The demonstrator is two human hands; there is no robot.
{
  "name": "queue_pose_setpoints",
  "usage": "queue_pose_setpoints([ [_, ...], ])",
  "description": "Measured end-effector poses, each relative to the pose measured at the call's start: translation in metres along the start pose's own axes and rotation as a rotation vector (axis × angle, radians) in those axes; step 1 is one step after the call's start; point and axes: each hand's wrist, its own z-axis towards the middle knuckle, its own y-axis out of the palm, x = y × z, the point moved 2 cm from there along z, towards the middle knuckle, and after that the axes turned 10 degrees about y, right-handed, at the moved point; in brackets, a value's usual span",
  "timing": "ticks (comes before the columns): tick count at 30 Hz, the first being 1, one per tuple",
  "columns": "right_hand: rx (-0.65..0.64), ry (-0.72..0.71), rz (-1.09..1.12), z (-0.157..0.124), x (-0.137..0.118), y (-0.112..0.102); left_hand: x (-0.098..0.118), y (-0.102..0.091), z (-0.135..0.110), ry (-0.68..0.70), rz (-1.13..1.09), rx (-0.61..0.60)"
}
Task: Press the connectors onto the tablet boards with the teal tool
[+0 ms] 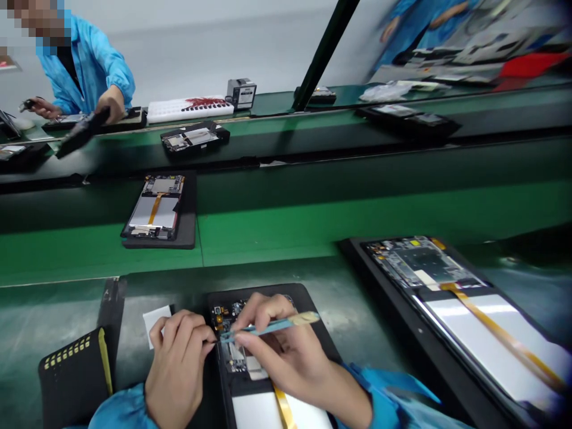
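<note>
An opened tablet [254, 411] with a bare circuit board, a white battery and an orange flex cable lies on a black pad [295, 291] in front of me. My right hand [295, 357] grips blue tweezers [279, 325], whose rear end looks wrapped in pale tape. Their tips point left, over the board's left edge. My left hand [179, 363] is pinched closed at that edge, beside the tips. Whatever sits between its fingers is too small to make out. Part of the board is hidden under my right hand.
At right another opened tablet [473, 333] rests on a black pad. A further tablet [156, 205] lies on the green bench ahead. At left are a black sheet with yellow tabs [74, 372] and white paper [152, 322]. Across the conveyor [286, 179], a co-worker [96, 59] handles a dark device.
</note>
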Motion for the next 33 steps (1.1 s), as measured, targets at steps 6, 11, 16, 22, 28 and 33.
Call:
queue_pose_setpoints([
  [6, -0.014, -0.11, -0.11, -0.002, -0.001, 0.0, 0.001, -0.008, 0.009, 0.095, 0.066, -0.026],
  [11, -0.036, -0.103, -0.112, -0.001, -0.002, 0.001, 0.001, -0.008, 0.008, 0.073, 0.071, -0.026],
  [16, 0.016, -0.083, -0.072, -0.002, 0.0, 0.003, 0.002, -0.003, 0.005, 0.018, 0.049, -0.017],
  [22, 0.195, 0.222, 0.244, 0.003, 0.007, 0.001, -0.001, -0.004, 0.0, -0.126, 0.001, 0.004],
  [28, 0.337, 0.382, 0.275, 0.011, 0.008, -0.003, 0.004, -0.01, -0.002, -0.028, 0.155, 0.104],
  [33, 0.351, 0.447, 0.268, 0.012, 0.008, -0.003, 0.008, -0.011, -0.001, 0.012, 0.227, 0.138],
])
